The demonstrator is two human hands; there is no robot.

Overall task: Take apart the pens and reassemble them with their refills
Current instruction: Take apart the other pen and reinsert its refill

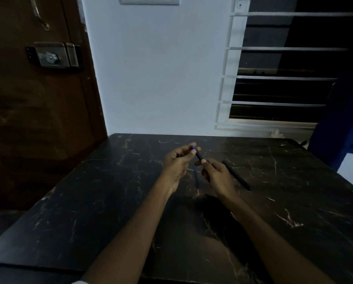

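Both hands work one dark pen (198,154), held in the air over the counter (110,191). The left hand (176,163) pinches the pen's far end, where a blue bit shows, and its fingers (189,148) curl in tight around that end. The right hand (217,178) grips the pen's near end between the thumb and curled fingers (204,161). With opposed grips on the two ends, the hands look set to twist or pull the halves against each other. Loosening or closing cannot be told. The pen is tilted, far end higher and to the left, which suits both wrists.

A thin blue refill (196,180) lies flat on the counter just below the held pen, in the gap between the hands, touching neither. It is probably parked there for easy reach. Whether it belongs to the held pen is unclear.

A second dark pen (236,175) lies on the counter to the right of the held pen, just past the right hand. It looks whole and sits out of the working space. Judgement: mid-task, one pen in hand, the other waiting its turn.
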